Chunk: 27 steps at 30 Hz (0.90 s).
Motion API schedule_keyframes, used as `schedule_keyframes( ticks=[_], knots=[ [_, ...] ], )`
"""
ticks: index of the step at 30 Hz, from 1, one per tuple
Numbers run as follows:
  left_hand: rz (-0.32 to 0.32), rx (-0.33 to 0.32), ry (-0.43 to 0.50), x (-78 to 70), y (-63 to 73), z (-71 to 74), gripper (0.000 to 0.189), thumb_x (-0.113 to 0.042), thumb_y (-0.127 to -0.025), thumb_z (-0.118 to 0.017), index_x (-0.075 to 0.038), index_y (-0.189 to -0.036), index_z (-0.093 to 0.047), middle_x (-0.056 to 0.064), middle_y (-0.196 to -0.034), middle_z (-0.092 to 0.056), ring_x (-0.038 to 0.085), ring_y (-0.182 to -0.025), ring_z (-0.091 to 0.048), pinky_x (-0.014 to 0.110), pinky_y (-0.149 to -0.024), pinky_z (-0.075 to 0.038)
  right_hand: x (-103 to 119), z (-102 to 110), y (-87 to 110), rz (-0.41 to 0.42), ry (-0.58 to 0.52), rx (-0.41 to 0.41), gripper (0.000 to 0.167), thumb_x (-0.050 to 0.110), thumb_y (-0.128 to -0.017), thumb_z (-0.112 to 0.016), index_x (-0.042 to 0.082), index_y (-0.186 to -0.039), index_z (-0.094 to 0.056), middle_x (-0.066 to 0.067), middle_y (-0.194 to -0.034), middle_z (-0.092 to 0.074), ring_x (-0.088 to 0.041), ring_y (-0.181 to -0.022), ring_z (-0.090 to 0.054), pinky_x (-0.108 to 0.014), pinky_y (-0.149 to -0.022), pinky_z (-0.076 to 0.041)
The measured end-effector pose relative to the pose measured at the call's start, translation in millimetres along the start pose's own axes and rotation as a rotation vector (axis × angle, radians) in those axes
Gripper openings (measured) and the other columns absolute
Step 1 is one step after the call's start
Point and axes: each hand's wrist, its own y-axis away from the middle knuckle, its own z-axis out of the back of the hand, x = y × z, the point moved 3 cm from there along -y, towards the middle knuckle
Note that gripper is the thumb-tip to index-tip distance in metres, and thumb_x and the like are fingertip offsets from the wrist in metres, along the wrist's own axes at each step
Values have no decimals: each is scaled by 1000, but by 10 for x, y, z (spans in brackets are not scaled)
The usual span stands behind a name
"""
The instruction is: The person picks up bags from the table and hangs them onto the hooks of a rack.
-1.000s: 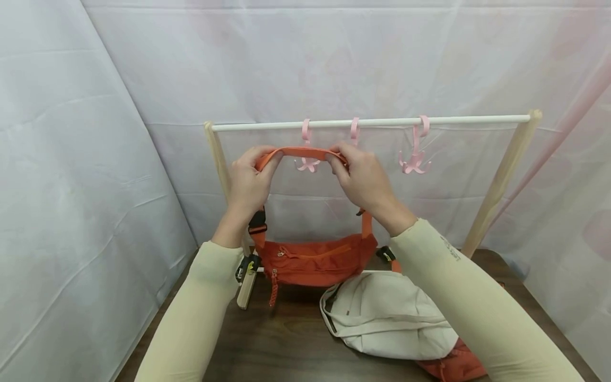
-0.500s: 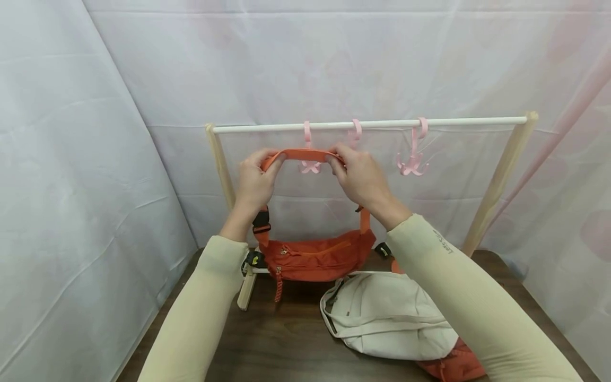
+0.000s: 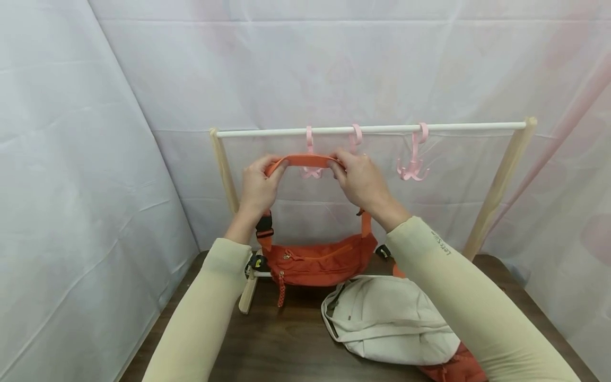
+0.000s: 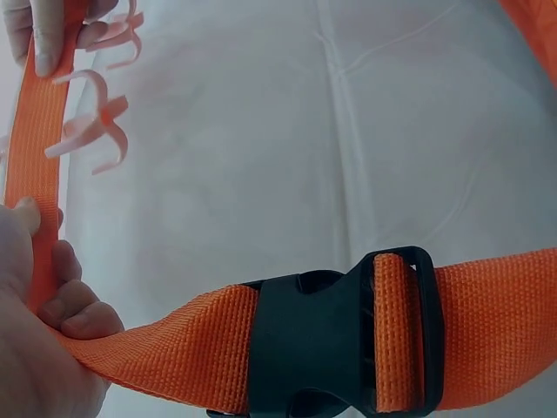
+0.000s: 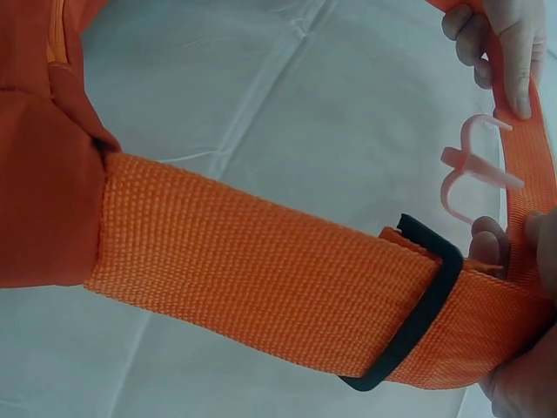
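Pinching orange strap (image 3: 309, 161) with left hand (image 3: 259, 185) and right hand (image 3: 361, 181); covering middle of pink hook (image 3: 310, 140); cannot make out most of red bag (image 3: 451, 367) under white backpack (image 3: 389, 318)

Downward head view, close wrist views, shared strap (image 3: 309, 160)

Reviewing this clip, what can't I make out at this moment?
Red item: mostly covered by the cream bag and the right sleeve, and cut off by the bottom edge, head view.
Right wooden post: its foot is hidden behind that sleeve, head view.
Red waist bag: contents hidden by its fabric, head view.
Black buckle: lower side cut off by the bottom edge, left wrist view.
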Motion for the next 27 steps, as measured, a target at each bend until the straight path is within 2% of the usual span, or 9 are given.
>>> schedule_keyframes(
  ticks=[10, 18, 27],
  knots=[
    [7, -2, 14, 63, -18, -55, 22, -27, -102, -76, -6, -106, -80, 7, -80, -64, 22, -67, -47, 33, -61, -37, -51, -57, -9, -32, 39, 37, 15, 26, -110, -61, 13, -113, -69, -1, -82, -68, -20, -63, -55, -37, -60, -45],
    [62, 16, 17, 163, -13, -94, 22, -27, -102, -76, -7, -110, -80, 9, -92, -70, 22, -74, -51, 33, -65, -40, -83, -157, -14, -24, 100, 28, 15, 25, -110, -62, 13, -115, -68, -3, -78, -63, -22, -62, -55, -37, -59, -46],
    [91, 32, -2, 239, 19, -121, 26, -28, -103, -73, -6, -115, -79, 10, -95, -71, 22, -77, -53, 33, -67, -41, -113, -242, 11, -19, 117, 24, 16, 26, -110, -62, 11, -113, -68, -4, -75, -60, -25, -61, -55, -40, -57, -46]
  ],
)
